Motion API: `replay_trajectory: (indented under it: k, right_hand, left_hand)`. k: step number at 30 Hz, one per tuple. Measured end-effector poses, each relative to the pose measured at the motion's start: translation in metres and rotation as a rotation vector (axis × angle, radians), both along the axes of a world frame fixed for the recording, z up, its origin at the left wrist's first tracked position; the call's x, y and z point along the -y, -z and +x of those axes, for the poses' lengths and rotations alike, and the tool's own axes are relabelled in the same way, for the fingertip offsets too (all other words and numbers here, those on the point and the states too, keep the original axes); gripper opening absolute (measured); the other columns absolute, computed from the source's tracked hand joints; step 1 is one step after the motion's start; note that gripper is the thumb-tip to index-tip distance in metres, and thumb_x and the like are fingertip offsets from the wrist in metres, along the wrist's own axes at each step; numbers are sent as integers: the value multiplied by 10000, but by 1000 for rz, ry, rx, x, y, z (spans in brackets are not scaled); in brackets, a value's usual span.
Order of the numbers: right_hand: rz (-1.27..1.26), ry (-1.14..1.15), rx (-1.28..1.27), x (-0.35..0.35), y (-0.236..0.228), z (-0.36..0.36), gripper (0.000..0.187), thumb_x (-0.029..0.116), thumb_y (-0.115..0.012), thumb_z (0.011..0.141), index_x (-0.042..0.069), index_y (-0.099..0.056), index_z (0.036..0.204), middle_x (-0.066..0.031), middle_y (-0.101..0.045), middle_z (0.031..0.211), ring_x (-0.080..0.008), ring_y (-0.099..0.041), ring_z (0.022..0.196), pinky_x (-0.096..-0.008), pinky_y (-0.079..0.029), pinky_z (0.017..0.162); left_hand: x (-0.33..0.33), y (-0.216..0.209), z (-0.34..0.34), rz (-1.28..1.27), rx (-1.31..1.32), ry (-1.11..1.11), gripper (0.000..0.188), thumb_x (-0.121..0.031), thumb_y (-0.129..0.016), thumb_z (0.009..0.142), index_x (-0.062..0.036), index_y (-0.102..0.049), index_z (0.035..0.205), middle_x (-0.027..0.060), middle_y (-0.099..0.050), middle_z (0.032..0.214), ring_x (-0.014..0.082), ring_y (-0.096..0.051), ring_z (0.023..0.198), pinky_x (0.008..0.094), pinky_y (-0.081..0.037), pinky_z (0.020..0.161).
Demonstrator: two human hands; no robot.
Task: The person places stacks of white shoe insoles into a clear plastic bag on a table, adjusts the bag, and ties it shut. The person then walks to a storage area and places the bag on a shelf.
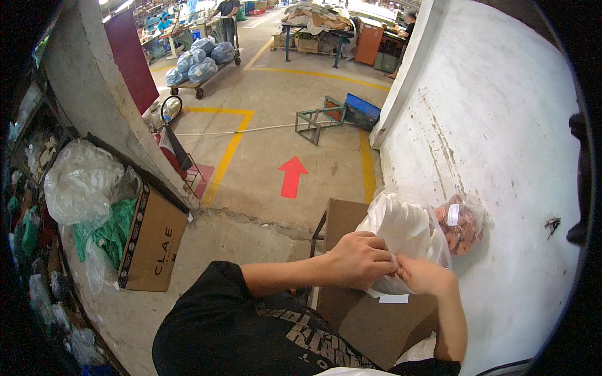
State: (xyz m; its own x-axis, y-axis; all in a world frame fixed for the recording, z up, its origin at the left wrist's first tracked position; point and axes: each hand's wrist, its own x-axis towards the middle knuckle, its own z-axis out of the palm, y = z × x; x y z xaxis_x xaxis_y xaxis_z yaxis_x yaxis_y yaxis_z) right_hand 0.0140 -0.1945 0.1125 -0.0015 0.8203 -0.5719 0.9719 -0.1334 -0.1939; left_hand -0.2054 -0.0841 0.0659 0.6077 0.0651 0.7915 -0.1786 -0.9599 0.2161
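Left hand (359, 258): closed on the clear bag of white pieces (401, 229).
Right hand (426, 276): pinched on the bag's lower edge.
Bag: rested on a brown carton (370, 319).
Nearby: smaller bag of reddish pieces (463, 224) against the white wall (501, 125).

Factory or warehouse floor, prob. garment/footwear production. Bare concrete floor (263, 94) w/ yellow lane lines (229, 150) and a red arrow (292, 177) painted on it. A cart (200, 66) stacked w/ blue sacks stands in the aisle; work tables (313, 28) piled w/ material at the back, people standing at them. Rough white pillar (489, 125) at right, cardboard boxes (153, 247) and plastic bags (84, 182) of parts along the left wall, shelves beside them.
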Motion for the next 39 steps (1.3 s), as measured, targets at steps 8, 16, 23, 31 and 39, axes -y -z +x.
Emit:
replay_trajectory:
  k: [8, 16, 23, 31, 39]
  right_hand:
    - [36, -160, 133, 19, 46, -11, 495, 402, -583, 1004, 85, -601, 1384, -222, -736, 1199, -410, -721, 1080, -541, -563, 925]
    - [459, -44, -27, 61, -7, -38, 459, 412, -602, 1037, 76, -645, 1347, -215, -690, 1205, -408, -651, 1144, -484, -513, 1022]
    - [821, 153, -21, 91, 10, -38, 120, 65, -688, 847, 38, -722, 960, -140, -694, 954, -370, -653, 999, -474, -501, 941]
    - [1175, 319, -49, 124, 33, -30, 126, 114, -634, 935, 19, -653, 854, -140, -587, 801, -344, -522, 779, -416, -421, 767]
    - [1533, 514, -560, 103, 43, -25, 363, 373, -652, 991, 21, -569, 974, -50, -454, 754, -177, -415, 773, -329, -354, 787]
  left_hand:
    - [1, -59, -18, -222, 353, 102, 191, -183, -785, 810, -153, -756, 996, 7, -714, 842, 231, -685, 686, 381, -540, 604]
    - [-66, -13, 80, -270, -41, -382, 521, -264, -746, 922, -96, -583, 1388, 192, -669, 1203, 394, -668, 1083, 463, -530, 913]
    - [-94, 6, 117, -407, -564, -257, 452, -336, -659, 983, -84, -616, 1355, 237, -638, 1329, 455, -593, 1238, 529, -479, 1040]
    - [-62, -16, 99, -433, -490, -104, 229, -256, -611, 1019, -36, -610, 1084, 224, -720, 947, 457, -682, 948, 561, -518, 827]
    - [-4, -8, 77, -814, -170, 11, 201, -166, -627, 1032, -3, -523, 1088, 269, -670, 909, 500, -657, 877, 508, -517, 749]
